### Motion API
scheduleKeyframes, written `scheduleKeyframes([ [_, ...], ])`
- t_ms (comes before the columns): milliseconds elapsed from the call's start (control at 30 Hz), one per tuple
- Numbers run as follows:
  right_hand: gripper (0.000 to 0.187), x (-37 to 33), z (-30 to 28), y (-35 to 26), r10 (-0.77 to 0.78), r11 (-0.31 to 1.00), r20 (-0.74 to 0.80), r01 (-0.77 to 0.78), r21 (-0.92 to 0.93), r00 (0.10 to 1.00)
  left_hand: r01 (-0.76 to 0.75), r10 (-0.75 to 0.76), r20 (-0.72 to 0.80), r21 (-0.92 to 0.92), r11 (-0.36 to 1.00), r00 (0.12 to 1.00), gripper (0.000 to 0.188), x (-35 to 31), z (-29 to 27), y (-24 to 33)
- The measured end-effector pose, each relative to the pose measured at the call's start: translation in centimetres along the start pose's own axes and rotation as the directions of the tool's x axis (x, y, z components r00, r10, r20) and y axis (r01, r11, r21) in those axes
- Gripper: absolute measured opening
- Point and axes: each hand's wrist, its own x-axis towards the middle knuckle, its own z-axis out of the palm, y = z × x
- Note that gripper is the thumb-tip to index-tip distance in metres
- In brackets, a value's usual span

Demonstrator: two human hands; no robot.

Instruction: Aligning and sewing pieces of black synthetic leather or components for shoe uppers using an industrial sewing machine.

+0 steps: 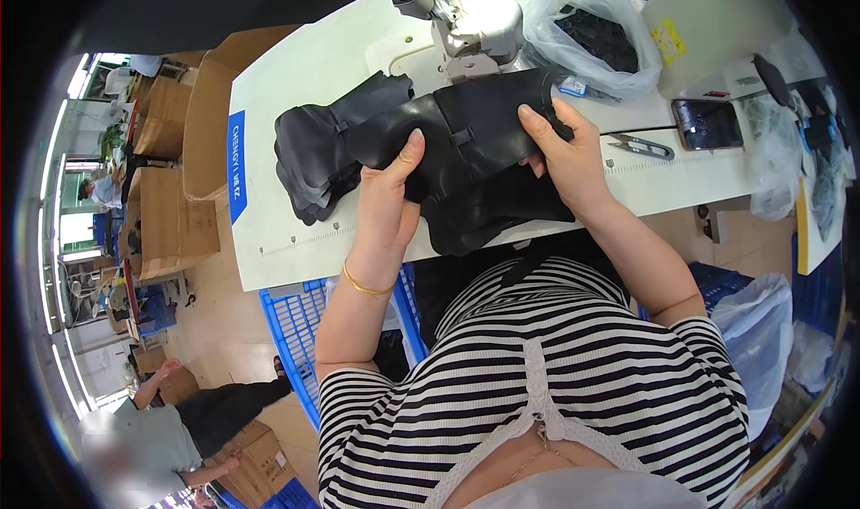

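A black, smooth, leather-like piece [408,133] with a seam and a small tab is stretched between my two hands above the white sewing table [269,169]. My left hand [391,191] grips its left part, thumb on top and fingers underneath. At the right end, my right hand [569,155] pinches the edge, its thumb on the upper face and its fingers mostly hidden below. Similar black pieces lie in a stack [305,151] to the left. More black pieces [466,222] lie beneath the held one, near the table's front edge. Just beyond stands the sewing machine [484,30].
Right of the machine sits a clear plastic bag [647,75] of black pieces. Thread snips [641,147] and a phone [708,125] lie at the right. A blue crate [291,330] stands below the table, cardboard boxes [175,222] at the left. Another person [175,437] is lower left.
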Motion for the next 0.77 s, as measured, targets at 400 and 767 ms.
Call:
scheduleKeyframes([
  [400, 0.023, 0.2, 1.3, -0.1, 0.005, 1.0, 0.026, -0.005, -0.007, 1.0, -0.083, 0.082, -0.038, -0.015, 0.996, 0.996, 0.023, -0.2, -0.7, 0.6],
  [767, 0.019, 3.9, -3.3, -1.7, -0.307, 0.895, 0.005, 0.29, -0.34, 0.952, -0.226, 0.624, -0.202, 0.812, 0.537, 0.755, 0.039, 3.9, -10.7, 9.2],
])
